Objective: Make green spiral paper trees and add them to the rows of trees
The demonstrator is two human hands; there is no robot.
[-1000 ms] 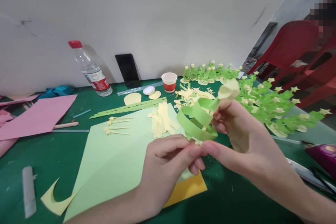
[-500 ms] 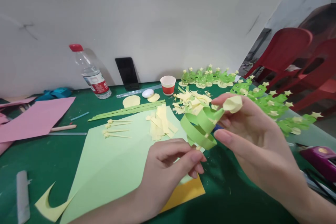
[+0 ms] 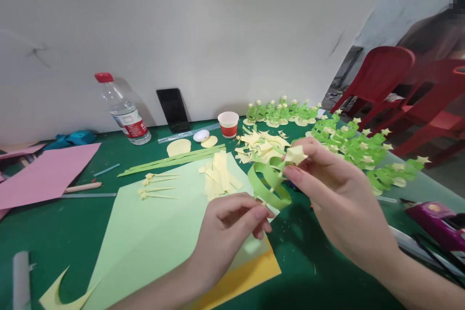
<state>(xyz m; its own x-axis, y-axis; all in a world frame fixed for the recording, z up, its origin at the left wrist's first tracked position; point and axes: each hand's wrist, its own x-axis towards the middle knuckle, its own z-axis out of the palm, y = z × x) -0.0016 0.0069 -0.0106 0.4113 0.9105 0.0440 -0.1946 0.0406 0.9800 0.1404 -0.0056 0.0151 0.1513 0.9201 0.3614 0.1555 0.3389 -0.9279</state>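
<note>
Between my two hands, above the table, is a small paper tree (image 3: 267,184), a green paper strip coiled round a thin pale stick with a cream paper star (image 3: 295,155) at one end. My left hand (image 3: 234,230) pinches the lower end of the stick. My right hand (image 3: 332,191) is closed at the upper end, thumb and fingers at the star and the top of the coil. Beneath lies a light green paper sheet (image 3: 145,232), bearing several star-tipped sticks (image 3: 160,189) and a pile of cream paper strips (image 3: 220,177).
Finished paper trees (image 3: 348,140) stand along the back right, beside cream scraps (image 3: 263,145). A paper cup (image 3: 228,128), phone (image 3: 173,111) and water bottle (image 3: 127,116) line the wall. Pink paper (image 3: 47,174) lies left, a purple glue gun (image 3: 436,218) right. A person sits beyond red chairs (image 3: 381,72).
The paper tree has turned so its star faces me more. My right hand has shifted left and now grips near the star. My left hand keeps its pinch; the view has shifted slightly.
</note>
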